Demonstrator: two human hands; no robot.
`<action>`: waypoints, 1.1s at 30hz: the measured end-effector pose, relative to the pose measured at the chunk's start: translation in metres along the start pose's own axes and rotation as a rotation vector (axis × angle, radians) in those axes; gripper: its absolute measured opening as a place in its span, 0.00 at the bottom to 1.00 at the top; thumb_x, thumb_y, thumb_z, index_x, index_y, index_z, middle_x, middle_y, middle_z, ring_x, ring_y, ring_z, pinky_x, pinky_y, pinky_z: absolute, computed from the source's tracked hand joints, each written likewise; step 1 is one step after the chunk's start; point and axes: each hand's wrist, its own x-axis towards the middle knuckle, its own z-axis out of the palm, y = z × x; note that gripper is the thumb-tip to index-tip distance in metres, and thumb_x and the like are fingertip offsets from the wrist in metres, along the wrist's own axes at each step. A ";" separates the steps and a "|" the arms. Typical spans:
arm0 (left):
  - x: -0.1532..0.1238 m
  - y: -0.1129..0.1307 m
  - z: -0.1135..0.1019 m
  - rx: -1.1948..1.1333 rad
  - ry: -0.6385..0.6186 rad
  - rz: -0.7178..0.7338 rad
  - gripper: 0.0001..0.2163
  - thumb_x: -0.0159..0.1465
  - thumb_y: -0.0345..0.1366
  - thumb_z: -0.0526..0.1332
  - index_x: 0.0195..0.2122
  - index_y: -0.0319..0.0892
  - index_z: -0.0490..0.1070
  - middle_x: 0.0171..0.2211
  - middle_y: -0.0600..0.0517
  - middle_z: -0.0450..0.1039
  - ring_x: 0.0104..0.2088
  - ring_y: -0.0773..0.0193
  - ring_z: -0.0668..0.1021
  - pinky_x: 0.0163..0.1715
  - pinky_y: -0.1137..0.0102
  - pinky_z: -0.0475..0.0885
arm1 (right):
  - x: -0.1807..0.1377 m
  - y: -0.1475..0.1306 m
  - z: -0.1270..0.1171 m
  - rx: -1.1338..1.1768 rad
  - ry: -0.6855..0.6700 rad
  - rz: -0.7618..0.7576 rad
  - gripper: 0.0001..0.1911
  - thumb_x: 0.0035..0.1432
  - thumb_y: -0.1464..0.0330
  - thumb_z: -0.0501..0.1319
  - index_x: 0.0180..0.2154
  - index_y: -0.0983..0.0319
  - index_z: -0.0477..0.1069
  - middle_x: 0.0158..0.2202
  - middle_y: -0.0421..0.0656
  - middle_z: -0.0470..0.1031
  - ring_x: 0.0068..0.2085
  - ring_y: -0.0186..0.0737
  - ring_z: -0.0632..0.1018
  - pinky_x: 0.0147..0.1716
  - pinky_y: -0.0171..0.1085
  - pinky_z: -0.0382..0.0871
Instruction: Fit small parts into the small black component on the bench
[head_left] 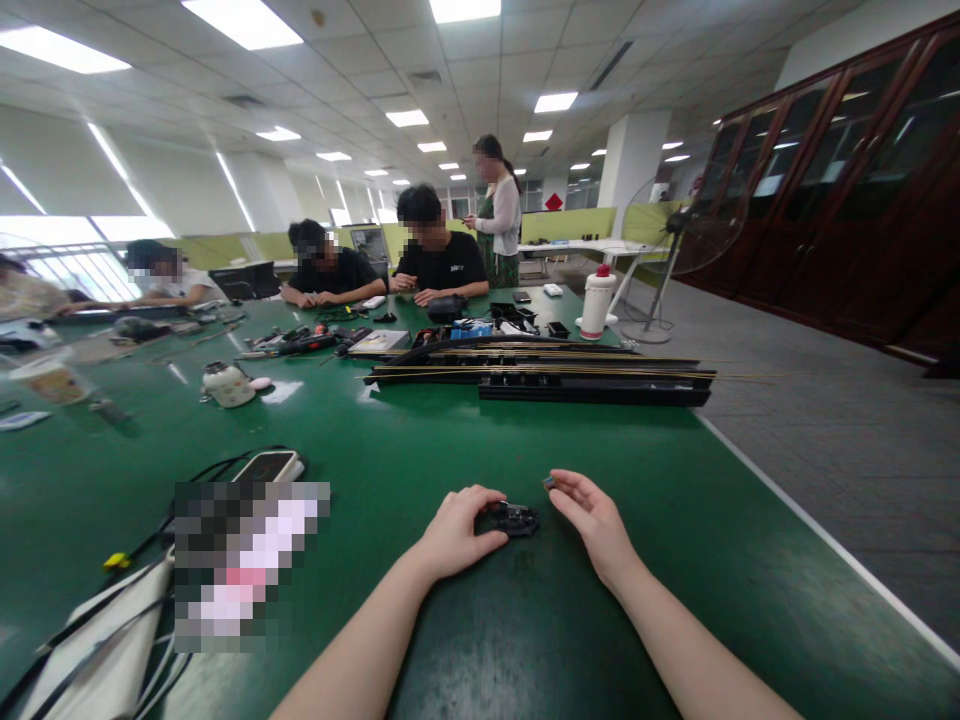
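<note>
On the green table (480, 620), my left hand (463, 530) has its thumb and fingers closed around one end of a small black mechanical part (517, 518). The part looks like plastic with some metal on it; its exact kind does not show. Just to its right, my right hand (589, 520) pinches a tiny greyish piece (550, 483) between thumb and fingertips. That piece is too small to name and is apart from the black part.
Long black rails with thin brass-coloured rods (540, 372) lie across the table ahead. A white bottle (598, 303) stands behind them, and a patterned cup (228, 384) to the left. Cables and a white device (270, 466) lie left. People sit across, beyond scattered tools (300, 341).
</note>
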 end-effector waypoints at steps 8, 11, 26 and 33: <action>0.000 0.001 -0.001 0.005 -0.010 -0.014 0.19 0.54 0.36 0.65 0.48 0.45 0.68 0.42 0.51 0.72 0.42 0.57 0.73 0.45 0.64 0.66 | -0.002 0.005 0.001 -0.225 -0.157 -0.070 0.18 0.44 0.58 0.67 0.37 0.60 0.75 0.38 0.46 0.79 0.42 0.46 0.78 0.48 0.48 0.68; 0.001 -0.001 0.000 0.005 -0.007 -0.008 0.20 0.54 0.36 0.66 0.48 0.45 0.68 0.42 0.51 0.72 0.42 0.57 0.73 0.45 0.63 0.65 | -0.005 0.008 0.002 -0.373 -0.199 -0.153 0.14 0.48 0.62 0.64 0.38 0.59 0.75 0.39 0.45 0.78 0.43 0.46 0.77 0.48 0.48 0.67; 0.001 -0.004 0.003 -0.002 0.015 0.030 0.18 0.54 0.36 0.65 0.47 0.45 0.68 0.41 0.52 0.73 0.42 0.59 0.74 0.44 0.65 0.66 | -0.016 0.004 0.009 -0.819 -0.383 -0.399 0.11 0.51 0.70 0.62 0.38 0.54 0.76 0.46 0.45 0.75 0.48 0.48 0.73 0.51 0.51 0.62; 0.000 -0.004 0.003 0.007 0.000 0.006 0.18 0.55 0.37 0.65 0.48 0.46 0.68 0.43 0.51 0.72 0.43 0.57 0.73 0.45 0.64 0.66 | -0.013 0.004 0.007 -0.680 -0.337 -0.321 0.17 0.47 0.71 0.63 0.42 0.56 0.74 0.43 0.44 0.77 0.46 0.47 0.75 0.49 0.49 0.65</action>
